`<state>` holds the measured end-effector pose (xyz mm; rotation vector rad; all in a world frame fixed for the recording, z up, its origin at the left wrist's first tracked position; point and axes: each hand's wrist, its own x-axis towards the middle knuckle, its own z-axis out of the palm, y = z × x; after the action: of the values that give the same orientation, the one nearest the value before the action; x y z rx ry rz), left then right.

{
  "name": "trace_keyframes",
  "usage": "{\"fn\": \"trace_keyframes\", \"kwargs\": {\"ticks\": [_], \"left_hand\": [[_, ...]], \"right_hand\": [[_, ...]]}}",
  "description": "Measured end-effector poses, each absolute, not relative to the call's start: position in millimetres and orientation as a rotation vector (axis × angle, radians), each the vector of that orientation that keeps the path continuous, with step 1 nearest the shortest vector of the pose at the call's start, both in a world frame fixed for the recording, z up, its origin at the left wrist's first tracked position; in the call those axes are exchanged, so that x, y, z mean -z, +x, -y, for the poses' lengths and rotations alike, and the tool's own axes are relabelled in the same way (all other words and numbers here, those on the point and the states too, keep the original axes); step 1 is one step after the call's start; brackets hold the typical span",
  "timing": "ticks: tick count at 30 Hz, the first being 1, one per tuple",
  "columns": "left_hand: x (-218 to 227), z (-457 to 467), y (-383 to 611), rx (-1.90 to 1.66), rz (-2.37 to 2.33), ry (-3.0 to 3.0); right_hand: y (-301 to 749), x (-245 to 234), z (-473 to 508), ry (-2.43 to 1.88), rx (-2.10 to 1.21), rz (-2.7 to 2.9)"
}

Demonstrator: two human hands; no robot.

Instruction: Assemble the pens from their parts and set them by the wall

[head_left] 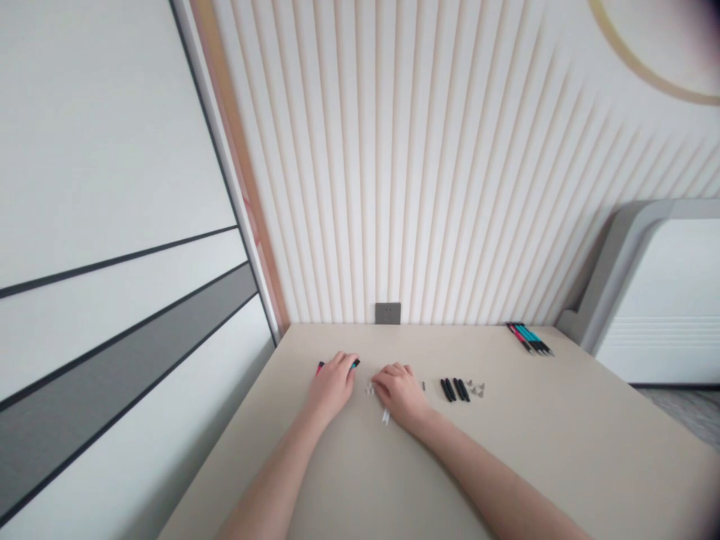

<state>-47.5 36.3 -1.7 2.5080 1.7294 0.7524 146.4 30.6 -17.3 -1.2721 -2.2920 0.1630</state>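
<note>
Teal-and-black piece, partly hidden, sits in the left hand, whose fingers are curled around it, above the tabletop towards its far left corner. A red-and-black piece peeks out on that hand's other side, so a careless shift of the knuckles could roll it towards the left edge.

From where I stand, the right hand has its fingers bent down beside tiny white pieces; I can't tell whether it is pinching one. Those look the easiest to lose: a brush of the thumb might scatter them. A white strip lies by that wrist, on the near-edge side, where the wrist could drag it.

Further towards the right edge, the black tubes could roll if the forearm swung, nudging the small grey pieces next to them. The pens near the far right corner seem safely out of reach.
</note>
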Motion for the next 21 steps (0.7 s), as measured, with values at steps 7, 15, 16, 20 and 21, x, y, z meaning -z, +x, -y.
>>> {"fn": "trace_keyframes", "kwargs": {"ticks": [7,15,16,20,21], "left_hand": [[-6.8,-39.2,-46.5,-1.275,-1.604,2.242],[-16.1,-23.4,-13.5,-1.508,-1.028,1.427],[-16.5,-20.6,-8.6,-1.491,-0.996,1.387],[-16.2,-12.6,3.5,-1.424,-0.897,1.308],[-16.0,-11.7,4.6,-1.414,-0.886,1.3]], "right_hand": [[158.0,15.5,-27.9,-1.133,-0.265,2.094],[189.9,8.8,-1.3,-0.934,-0.381,1.971],[193.3,9.8,0.8,-0.931,-0.396,1.954],[202.0,12.0,1.9,-1.018,-0.419,1.803],[203.2,11.5,1.2,-1.039,-0.416,1.776]]}}
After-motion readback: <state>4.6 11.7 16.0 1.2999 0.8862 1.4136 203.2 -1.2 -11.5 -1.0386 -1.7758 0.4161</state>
